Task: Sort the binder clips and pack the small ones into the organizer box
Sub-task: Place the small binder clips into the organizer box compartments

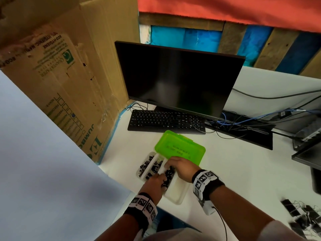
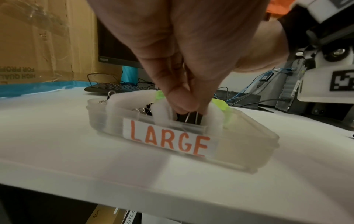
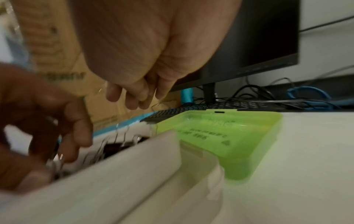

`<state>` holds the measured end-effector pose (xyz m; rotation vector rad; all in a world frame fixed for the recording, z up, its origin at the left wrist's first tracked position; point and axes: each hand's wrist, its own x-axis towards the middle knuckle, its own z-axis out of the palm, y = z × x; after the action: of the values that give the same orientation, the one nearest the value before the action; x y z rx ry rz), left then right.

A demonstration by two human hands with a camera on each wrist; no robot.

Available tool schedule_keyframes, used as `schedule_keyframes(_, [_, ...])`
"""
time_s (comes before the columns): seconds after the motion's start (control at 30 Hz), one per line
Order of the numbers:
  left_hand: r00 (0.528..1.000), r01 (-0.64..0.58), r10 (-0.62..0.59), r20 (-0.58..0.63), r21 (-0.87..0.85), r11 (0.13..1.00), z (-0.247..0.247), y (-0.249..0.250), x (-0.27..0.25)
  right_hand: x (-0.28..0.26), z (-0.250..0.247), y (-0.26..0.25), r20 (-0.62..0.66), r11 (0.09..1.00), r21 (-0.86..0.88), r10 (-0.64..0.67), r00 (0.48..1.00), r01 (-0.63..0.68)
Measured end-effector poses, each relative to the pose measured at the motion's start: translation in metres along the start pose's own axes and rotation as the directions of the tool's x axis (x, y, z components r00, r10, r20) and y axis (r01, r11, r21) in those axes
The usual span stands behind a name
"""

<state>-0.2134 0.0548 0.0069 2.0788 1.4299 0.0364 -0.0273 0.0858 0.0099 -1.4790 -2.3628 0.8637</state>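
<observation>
A translucent organizer box [image 1: 175,193] with an open green lid [image 1: 180,146] lies on the white desk. Black binder clips [image 1: 147,164] fill its left compartments. A label [image 2: 166,136] on its front wall reads LARGE. My left hand [image 2: 187,104] pinches the wire handles of a black binder clip [image 2: 188,118] and holds it low inside a middle compartment. My right hand [image 1: 180,168] hovers over the same compartment beside the lid. Its fingers [image 3: 134,97] are bunched and curled. Whether they hold anything is unclear.
A pile of bigger black clips [image 1: 302,216] lies at the desk's right front. Behind the box are a keyboard [image 1: 166,120] and a dark monitor [image 1: 178,79], with cables [image 1: 243,122] to the right. A tall cardboard box [image 1: 66,80] walls off the left.
</observation>
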Motion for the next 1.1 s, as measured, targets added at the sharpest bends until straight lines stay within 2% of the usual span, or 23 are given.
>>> schedule_keyframes(0.07, [0.999,-0.036,0.036,-0.008,-0.027,0.999,0.001,-0.003,0.000,-0.013,-0.008,0.016,-0.139,0.998,0.036,0.059,0.989,-0.055])
schedule_keyframes(0.17, [0.999,-0.041,0.041,-0.002,-0.017,0.999,0.002,-0.005,0.002,-0.051,-0.021,0.052,-0.271,0.972,0.081,0.233,0.934,-0.219])
schedule_keyframes(0.23, [0.998,-0.053,0.054,-0.024,0.041,0.998,0.001,0.005,0.005,-0.086,-0.027,0.075,-0.303,0.944,0.069,0.327,0.895,-0.321])
schedule_keyframes(0.3, [0.990,-0.126,0.131,-0.059,0.084,0.988,0.000,0.025,0.012,-0.121,-0.030,0.091,-0.295,0.904,0.048,0.418,0.859,-0.424])
schedule_keyframes(0.37, [0.974,-0.205,0.215,-0.077,0.119,0.971,0.002,0.055,0.022,-0.157,-0.033,0.102,-0.317,0.845,0.070,0.523,0.791,-0.530])
schedule_keyframes(0.47, [0.954,-0.289,0.294,-0.051,0.089,0.953,0.019,0.096,0.041,-0.214,-0.036,0.116,-0.406,0.721,0.125,0.664,0.628,-0.681])
schedule_keyframes(0.57, [0.921,-0.385,0.383,0.068,0.024,0.923,0.050,0.132,0.057,-0.279,-0.038,0.131,-0.467,0.518,0.149,0.788,0.402,-0.842])
schedule_keyframes(0.63, [0.886,-0.447,0.437,0.157,0.037,0.894,0.071,0.154,0.063,-0.321,-0.037,0.138,-0.449,0.369,0.240,0.862,0.235,-0.898])
schedule_keyframes(0.67, [0.868,-0.472,0.455,0.199,0.045,0.880,0.080,0.164,0.065,-0.340,-0.037,0.141,-0.412,0.305,0.285,0.895,0.171,-0.909])
schedule_keyframes(0.7, [0.850,-0.492,0.467,0.242,0.050,0.869,0.090,0.174,0.066,-0.357,-0.034,0.145,-0.360,0.256,0.321,0.923,0.132,-0.912])
schedule_keyframes(0.73, [0.835,-0.508,0.476,0.276,0.053,0.860,0.099,0.183,0.066,-0.372,-0.030,0.149,-0.299,0.225,0.349,0.947,0.120,-0.910])
schedule_keyframes(0.77, [0.821,-0.517,0.476,0.314,0.057,0.854,0.107,0.193,0.066,-0.385,-0.026,0.153,-0.238,0.215,0.378,0.963,0.130,-0.900])
schedule_keyframes(0.9, [0.778,-0.536,0.471,0.416,0.048,0.843,0.133,0.223,0.064,-0.401,-0.009,0.165,-0.072,0.251,0.432,0.967,0.244,-0.866])
schedule_keyframes(1.03, [0.747,-0.568,0.493,0.446,0.044,0.822,0.151,0.248,0.069,-0.382,-0.004,0.169,-0.157,0.339,0.440,0.941,0.300,-0.832])
schedule_keyframes(1.1, [0.742,-0.568,0.481,0.467,0.057,0.821,0.159,0.258,0.074,-0.372,-0.005,0.165,-0.169,0.393,0.429,0.919,0.355,-0.813])
